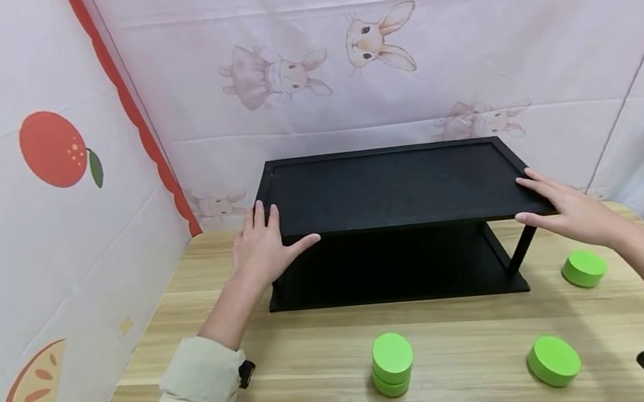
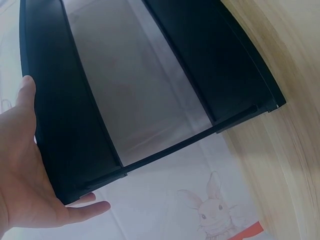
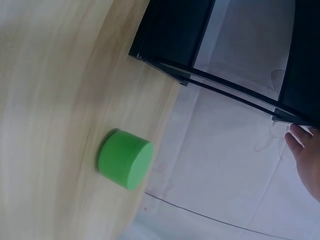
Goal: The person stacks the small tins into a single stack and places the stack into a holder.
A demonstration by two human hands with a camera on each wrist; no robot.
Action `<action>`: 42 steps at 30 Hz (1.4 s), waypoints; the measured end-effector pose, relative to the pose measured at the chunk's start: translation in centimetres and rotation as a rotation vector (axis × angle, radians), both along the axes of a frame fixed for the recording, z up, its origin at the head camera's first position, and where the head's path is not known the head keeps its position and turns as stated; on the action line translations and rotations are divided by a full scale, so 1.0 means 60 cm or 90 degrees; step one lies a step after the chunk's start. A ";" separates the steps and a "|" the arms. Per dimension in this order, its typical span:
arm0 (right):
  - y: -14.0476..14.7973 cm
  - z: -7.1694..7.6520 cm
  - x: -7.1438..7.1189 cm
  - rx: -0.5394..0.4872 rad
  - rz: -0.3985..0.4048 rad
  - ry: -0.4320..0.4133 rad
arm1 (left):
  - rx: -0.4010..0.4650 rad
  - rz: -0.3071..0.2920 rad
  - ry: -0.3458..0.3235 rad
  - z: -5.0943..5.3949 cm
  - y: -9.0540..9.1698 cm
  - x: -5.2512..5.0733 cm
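**Both hands (image 1: 262,251) on the black shelf (image 1: 390,207)**

Shelf sits at the back of the bench (image 1: 301,377), in front of the printed cloth (image 1: 284,57). Your left hand lies over its left end, thumb along the front edge; your right hand (image 1: 572,211) rests on the right front corner. Fingers look straight on both, not clenched; can't tell how hard you press.

Handling, my guess: stiff, fairly light for its size, smooth enough to slide a bit, not very fragile. Hold it by both ends of the top board (image 1: 390,182); the thin posts (image 1: 521,250) look like poorer handles.

Count: one shelf, two boards. Green blocks in three spots: front middle (image 1: 392,361) looks like two stacked, front right (image 1: 554,361) one, beside the shelf (image 1: 584,268) one or two, unclear.
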State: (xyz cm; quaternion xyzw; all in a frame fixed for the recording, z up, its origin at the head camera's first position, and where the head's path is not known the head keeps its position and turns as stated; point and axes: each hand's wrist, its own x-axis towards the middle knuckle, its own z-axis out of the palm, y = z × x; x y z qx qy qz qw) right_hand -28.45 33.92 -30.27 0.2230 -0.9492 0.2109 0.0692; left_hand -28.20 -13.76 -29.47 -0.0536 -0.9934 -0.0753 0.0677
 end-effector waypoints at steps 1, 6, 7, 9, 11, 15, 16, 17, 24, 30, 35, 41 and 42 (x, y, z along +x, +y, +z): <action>-0.001 -0.001 0.000 0.001 -0.004 -0.001 | 0.000 -0.002 0.000 -0.002 -0.001 -0.002; -0.007 -0.004 -0.001 0.007 -0.017 -0.005 | 0.003 -0.012 0.008 -0.010 -0.008 -0.013; -0.008 -0.004 0.000 0.007 -0.018 -0.003 | 0.004 -0.014 0.010 -0.011 -0.009 -0.015; -0.009 -0.004 0.001 0.009 -0.019 -0.001 | 0.007 -0.021 0.008 -0.010 -0.011 -0.016; -0.010 -0.004 0.001 0.014 -0.021 0.006 | 0.013 -0.029 0.004 -0.009 -0.014 -0.017; -0.016 -0.002 0.004 0.031 -0.030 0.017 | 0.031 -0.046 -0.011 -0.007 -0.022 -0.020; -0.017 -0.002 0.005 0.035 -0.032 0.017 | 0.034 -0.050 -0.011 -0.007 -0.024 -0.020; -0.019 -0.002 0.006 0.039 -0.034 0.017 | 0.035 -0.053 -0.012 -0.007 -0.026 -0.021; -0.024 -0.009 0.010 0.032 -0.041 0.008 | 0.027 -0.072 -0.005 -0.013 -0.033 -0.031; -0.025 -0.017 0.010 0.025 -0.035 0.021 | 0.033 -0.081 0.013 -0.017 -0.036 -0.042; -0.027 -0.018 0.010 0.024 -0.034 0.026 | 0.035 -0.083 0.012 -0.019 -0.040 -0.048; -0.029 -0.018 0.010 0.022 -0.032 0.033 | 0.035 -0.088 0.013 -0.019 -0.042 -0.050; -0.029 -0.018 0.010 0.022 -0.032 0.035 | 0.037 -0.089 0.014 -0.019 -0.042 -0.050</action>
